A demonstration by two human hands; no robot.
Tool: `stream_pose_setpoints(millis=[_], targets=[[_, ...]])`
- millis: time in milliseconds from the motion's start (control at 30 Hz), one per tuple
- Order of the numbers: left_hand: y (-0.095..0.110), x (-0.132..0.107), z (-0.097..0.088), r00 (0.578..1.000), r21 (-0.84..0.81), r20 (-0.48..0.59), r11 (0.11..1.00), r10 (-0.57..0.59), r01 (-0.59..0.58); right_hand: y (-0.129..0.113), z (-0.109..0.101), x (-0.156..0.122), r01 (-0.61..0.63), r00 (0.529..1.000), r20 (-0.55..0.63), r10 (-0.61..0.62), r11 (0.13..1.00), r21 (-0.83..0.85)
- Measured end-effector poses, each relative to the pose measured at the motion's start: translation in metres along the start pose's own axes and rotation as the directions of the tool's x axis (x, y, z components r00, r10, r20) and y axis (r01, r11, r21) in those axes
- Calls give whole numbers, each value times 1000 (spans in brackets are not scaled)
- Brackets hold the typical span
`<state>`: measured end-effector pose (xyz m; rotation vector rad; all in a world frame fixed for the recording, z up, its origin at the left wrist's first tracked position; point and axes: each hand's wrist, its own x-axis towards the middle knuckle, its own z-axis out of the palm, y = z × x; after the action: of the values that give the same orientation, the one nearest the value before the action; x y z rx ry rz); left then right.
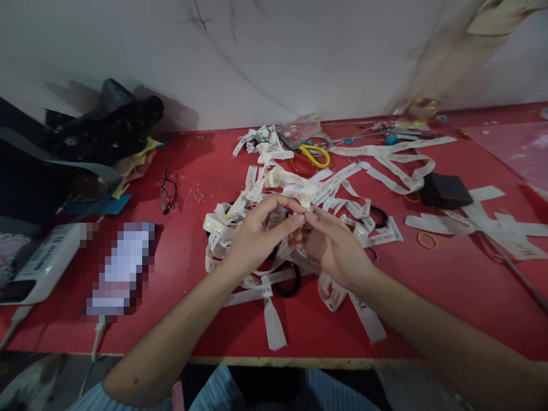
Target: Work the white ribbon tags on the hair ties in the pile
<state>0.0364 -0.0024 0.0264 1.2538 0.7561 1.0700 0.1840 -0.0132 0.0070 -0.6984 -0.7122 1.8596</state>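
Both hands meet over a tangle of white printed ribbon (363,222) on the red table. My left hand (268,222) pinches a gathered piece of cream ribbon (305,197) between thumb and fingers. From the other side my right hand (331,242) grips the same gathered ribbon, its thumb close to the left thumb. The folds stick up above the fingertips; the part inside the fingers is hidden. Black hair ties (287,282) lie among the ribbon strips beneath the hands.
Yellow-handled scissors (315,156) lie behind the hands beside small ribbon bows (261,137). A black block (445,190) and a rubber band (427,240) are on the right. Glasses (168,193), a phone (124,265) on a cable and a black plastic bag (107,125) occupy the left.
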Motion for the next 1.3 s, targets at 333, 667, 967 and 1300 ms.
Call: stream_pose_setpoints(millis=[333, 667, 967, 1300], targets=[[-1, -1, 0, 1000, 7, -9, 1000, -1, 1, 0, 1, 1, -4, 1000, -4, 4, 1000, 3], [0, -1, 0, 1000, 1, 1, 1000, 7, -7, 0, 0, 1, -6, 1000, -26, 6, 1000, -16], [0, 0, 0, 1000, -6, -4, 1000, -1, 1, -1, 1, 1, -3, 1000, -18, 3, 999, -42], [1, -1, 0, 1000, 6, 12, 1000, 6, -6, 0, 2, 0, -9, 1000, -21, 9, 1000, -13]])
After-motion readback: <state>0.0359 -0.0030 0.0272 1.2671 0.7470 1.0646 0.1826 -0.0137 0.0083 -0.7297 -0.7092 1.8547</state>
